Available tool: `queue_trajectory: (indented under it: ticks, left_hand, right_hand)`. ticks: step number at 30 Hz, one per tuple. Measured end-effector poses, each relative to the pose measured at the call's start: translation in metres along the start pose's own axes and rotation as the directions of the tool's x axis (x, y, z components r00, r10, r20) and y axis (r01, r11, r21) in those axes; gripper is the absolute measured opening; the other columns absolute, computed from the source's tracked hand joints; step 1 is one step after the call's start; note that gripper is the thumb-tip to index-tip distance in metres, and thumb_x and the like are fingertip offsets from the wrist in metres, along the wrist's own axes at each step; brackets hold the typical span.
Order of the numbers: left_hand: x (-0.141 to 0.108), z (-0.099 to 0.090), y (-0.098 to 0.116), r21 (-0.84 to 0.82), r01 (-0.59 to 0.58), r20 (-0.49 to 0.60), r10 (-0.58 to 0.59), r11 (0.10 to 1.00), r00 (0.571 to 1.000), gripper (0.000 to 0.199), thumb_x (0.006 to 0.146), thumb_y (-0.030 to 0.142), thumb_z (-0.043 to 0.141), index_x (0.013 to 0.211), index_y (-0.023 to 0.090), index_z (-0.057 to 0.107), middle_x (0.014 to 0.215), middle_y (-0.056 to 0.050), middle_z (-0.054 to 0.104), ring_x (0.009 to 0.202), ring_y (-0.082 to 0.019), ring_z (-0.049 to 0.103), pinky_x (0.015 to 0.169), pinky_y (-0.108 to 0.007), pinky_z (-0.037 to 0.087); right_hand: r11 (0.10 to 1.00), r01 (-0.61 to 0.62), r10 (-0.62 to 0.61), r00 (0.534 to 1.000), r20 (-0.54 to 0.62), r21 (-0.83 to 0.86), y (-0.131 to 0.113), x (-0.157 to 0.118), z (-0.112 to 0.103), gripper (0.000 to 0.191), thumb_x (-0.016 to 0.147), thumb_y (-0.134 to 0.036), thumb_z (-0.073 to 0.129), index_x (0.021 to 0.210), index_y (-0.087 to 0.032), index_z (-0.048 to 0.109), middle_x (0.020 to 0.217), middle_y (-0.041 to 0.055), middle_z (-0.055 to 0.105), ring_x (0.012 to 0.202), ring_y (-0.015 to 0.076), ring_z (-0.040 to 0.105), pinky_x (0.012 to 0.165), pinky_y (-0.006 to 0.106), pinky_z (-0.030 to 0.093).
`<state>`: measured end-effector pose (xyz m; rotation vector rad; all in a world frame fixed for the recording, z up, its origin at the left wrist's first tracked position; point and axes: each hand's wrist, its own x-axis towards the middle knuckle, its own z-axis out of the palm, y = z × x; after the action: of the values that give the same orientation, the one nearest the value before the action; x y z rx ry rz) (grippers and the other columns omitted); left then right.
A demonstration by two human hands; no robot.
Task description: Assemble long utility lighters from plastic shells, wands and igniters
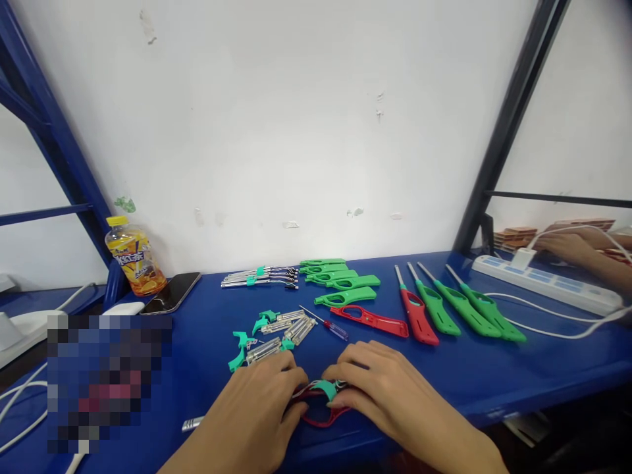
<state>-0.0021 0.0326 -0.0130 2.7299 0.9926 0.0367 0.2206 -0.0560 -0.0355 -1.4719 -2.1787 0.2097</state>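
Note:
A red lighter shell half (320, 421) lies near the table's front edge with a teal trigger (326, 389) and thin wires in it. My left hand (269, 401) grips its left part between thumb and fingers. At its other end my right hand (378, 385) pinches by the trigger, fingers bent over the shell. A metal tube tip (191, 423) shows left of my left forearm; the rest is hidden. Beyond my hands lie clear fuel tanks with teal triggers (269, 347), a screwdriver (336, 329) and a second red shell half (370, 320).
Several green shell halves (353, 296) and metal lighter tubes (251, 280) lie toward the wall. Assembled lighters (417, 316) are lined up at right, near a power strip (548, 283). A bottle (135, 260) and phone (172, 293) are at left. Another person's hand (567, 247) is far right.

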Motion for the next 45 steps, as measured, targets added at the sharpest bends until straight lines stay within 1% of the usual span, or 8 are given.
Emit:
queue_trajectory:
  ticks: [5, 8, 12, 19, 28, 33, 39, 45]
  left_hand:
    - [0.004, 0.002, 0.004, 0.044, 0.016, -0.022, -0.015, 0.999, 1.000, 0.018, 0.106, 0.024, 0.059, 0.097, 0.025, 0.075, 0.103, -0.003, 0.074, 0.095, -0.026, 0.074, 0.079, -0.037, 0.050]
    - [0.006, 0.003, 0.008, 0.093, 0.024, -0.053, -0.019, 0.995, 0.998, 0.015, 0.106, 0.028, 0.063, 0.096, 0.024, 0.072, 0.100, -0.002, 0.074, 0.092, -0.028, 0.074, 0.075, -0.037, 0.049]
    - [0.008, 0.006, 0.011, 0.113, 0.008, -0.075, 0.000, 0.994, 0.997, 0.008, 0.105, 0.023, 0.063, 0.100, 0.024, 0.070, 0.104, -0.003, 0.073, 0.094, -0.029, 0.073, 0.074, -0.038, 0.048]
    - [0.006, 0.011, 0.011, 0.096, -0.017, -0.085, 0.026, 0.995, 0.996, 0.016, 0.105, 0.012, 0.055, 0.101, 0.023, 0.067, 0.107, -0.003, 0.071, 0.097, -0.027, 0.071, 0.076, -0.039, 0.048]
    - [0.010, 0.007, 0.018, 0.139, -0.003, -0.036, 0.008, 0.990, 0.999, 0.020, 0.108, 0.013, 0.052, 0.104, 0.022, 0.070, 0.110, -0.006, 0.071, 0.100, -0.028, 0.071, 0.078, -0.040, 0.051]
    - [0.007, 0.006, 0.020, 0.165, 0.005, -0.019, -0.001, 0.986, 1.000, 0.028, 0.106, 0.007, 0.045, 0.106, 0.021, 0.070, 0.111, -0.008, 0.071, 0.099, -0.028, 0.071, 0.079, -0.040, 0.053]
    - [0.009, 0.003, 0.023, 0.178, -0.007, -0.007, 0.008, 0.984, 1.000, 0.026, 0.106, 0.008, 0.045, 0.106, 0.020, 0.068, 0.111, -0.008, 0.071, 0.101, -0.029, 0.071, 0.081, -0.040, 0.055]
    - [0.011, 0.003, 0.025, 0.192, 0.009, 0.003, -0.009, 0.981, 1.000, 0.029, 0.106, 0.005, 0.042, 0.110, 0.019, 0.067, 0.114, -0.009, 0.072, 0.103, -0.030, 0.072, 0.083, -0.043, 0.057]
  right_hand:
    - [0.999, 0.049, -0.049, 0.999, 0.015, -0.012, -0.002, 0.004, -0.003, 0.006, 0.109, -0.027, 0.066, 0.113, -0.029, 0.070, 0.110, -0.0053, 0.072, 0.100, 0.0184, 0.066, 0.088, 0.033, 0.041]
    - [0.999, 0.045, -0.045, 0.999, 0.000, -0.002, -0.001, 0.004, -0.001, 0.007, 0.109, -0.027, 0.066, 0.114, -0.029, 0.069, 0.110, -0.0053, 0.072, 0.099, 0.0182, 0.067, 0.089, 0.033, 0.041]
    - [0.999, 0.052, -0.052, 0.998, -0.025, 0.002, 0.000, 0.002, 0.002, 0.008, 0.109, -0.028, 0.066, 0.116, -0.029, 0.068, 0.111, -0.0052, 0.073, 0.099, 0.0189, 0.067, 0.088, 0.033, 0.041]
    - [0.999, 0.041, -0.040, 0.999, -0.015, 0.008, 0.000, -0.003, 0.002, 0.009, 0.109, -0.031, 0.065, 0.117, -0.031, 0.068, 0.109, -0.0067, 0.074, 0.093, 0.0183, 0.069, 0.083, 0.032, 0.043]
    - [0.998, -0.004, 0.006, 0.999, -0.032, 0.065, 0.001, -0.005, 0.005, 0.010, 0.110, -0.034, 0.064, 0.117, -0.031, 0.070, 0.110, -0.0058, 0.077, 0.097, 0.0186, 0.073, 0.087, 0.030, 0.046]
    - [0.997, -0.022, 0.024, 0.999, -0.031, 0.078, 0.000, -0.006, 0.003, 0.010, 0.109, -0.032, 0.066, 0.117, -0.030, 0.072, 0.108, -0.0047, 0.078, 0.095, 0.0187, 0.074, 0.085, 0.028, 0.048]
    - [0.996, -0.028, 0.031, 0.999, -0.034, 0.084, -0.001, -0.005, 0.002, 0.010, 0.110, -0.030, 0.065, 0.116, -0.030, 0.073, 0.107, -0.0036, 0.078, 0.094, 0.0190, 0.074, 0.084, 0.028, 0.049]
    - [0.991, -0.055, 0.060, 0.997, -0.041, 0.120, -0.001, -0.007, 0.003, 0.015, 0.111, -0.029, 0.062, 0.122, -0.030, 0.071, 0.107, -0.0023, 0.076, 0.094, 0.0185, 0.074, 0.087, 0.027, 0.051]
